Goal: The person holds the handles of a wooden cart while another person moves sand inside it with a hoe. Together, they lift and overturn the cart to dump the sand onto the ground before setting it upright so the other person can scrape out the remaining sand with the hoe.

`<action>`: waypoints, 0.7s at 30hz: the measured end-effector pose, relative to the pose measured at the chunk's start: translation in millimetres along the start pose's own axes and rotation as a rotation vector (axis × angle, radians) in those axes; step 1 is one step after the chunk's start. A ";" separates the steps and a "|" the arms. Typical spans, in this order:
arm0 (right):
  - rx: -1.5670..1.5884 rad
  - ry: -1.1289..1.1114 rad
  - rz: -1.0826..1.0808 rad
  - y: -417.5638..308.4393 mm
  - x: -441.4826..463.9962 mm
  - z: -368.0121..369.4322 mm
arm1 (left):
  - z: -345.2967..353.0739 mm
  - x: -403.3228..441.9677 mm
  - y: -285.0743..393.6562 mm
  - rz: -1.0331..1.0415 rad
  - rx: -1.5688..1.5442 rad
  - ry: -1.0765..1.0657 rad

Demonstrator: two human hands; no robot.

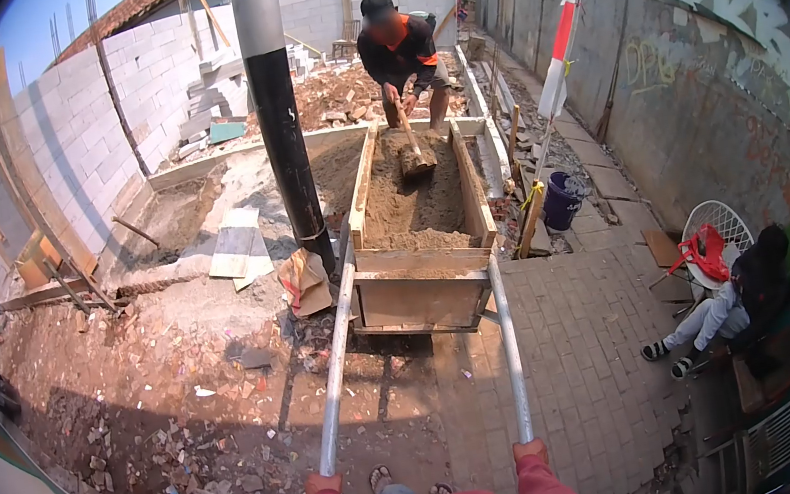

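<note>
1. Here's the left hand (323, 482), fingers closed round the end of the left handle (339, 366), no open gap showing; where the thumb sits, I can't tell.
2. Over to the right hand (530, 449), and it matches: fingers together, wrapped on the end of the right handle (513, 362). Each hand has its own pole, a grip that looks chosen to share the load and check any sideways tipping.
3. Follow those poles forward! They run to either side of the wooden cart (423, 306), straight ahead of the wearer, so the body sits centred between them.
4. Inside, sand (410, 206) lies between raised boards, which presumably stop it spilling. It's heaped unevenly, with a hollow towards the far end.
5. At that far end a co-worker (410, 55) bends in, both hands on a shovel (417, 161), its blade down at the sand. Standing opposite the handles seems to give the shovel room, clear of the wearer's grip.
6. Out wider: a dark post (285, 141) and a crumpled sack (306, 282) to the cart's left, a dark bucket (562, 202) to its right, and, further right, a seated person (759, 277) near the wall (667, 97).
</note>
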State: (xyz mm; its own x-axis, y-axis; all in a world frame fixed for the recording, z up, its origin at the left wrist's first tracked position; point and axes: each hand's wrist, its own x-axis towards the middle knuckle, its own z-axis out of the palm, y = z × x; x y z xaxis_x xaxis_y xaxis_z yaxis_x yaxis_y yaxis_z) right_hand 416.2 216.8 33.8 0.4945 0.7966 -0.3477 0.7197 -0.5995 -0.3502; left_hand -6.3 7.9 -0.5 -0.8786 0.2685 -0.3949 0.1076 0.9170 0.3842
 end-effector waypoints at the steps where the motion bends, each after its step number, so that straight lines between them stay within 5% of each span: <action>1: 0.003 0.000 0.003 -0.1 1.0 0.4 | -1.2 -1.4 1.8 -0.013 0.012 0.002; 21: 0.020 -0.005 -0.015 -2.1 -2.1 -2.9 | 5.4 5.2 -4.2 0.025 -0.026 -0.022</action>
State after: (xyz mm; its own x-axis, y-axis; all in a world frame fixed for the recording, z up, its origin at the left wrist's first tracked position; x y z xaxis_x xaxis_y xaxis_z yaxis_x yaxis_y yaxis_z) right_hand 415.1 216.6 37.8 0.4817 0.8050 -0.3464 0.7170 -0.5893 -0.3724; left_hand -8.8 7.1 -8.6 -0.8653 0.2975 -0.4033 0.1167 0.9022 0.4152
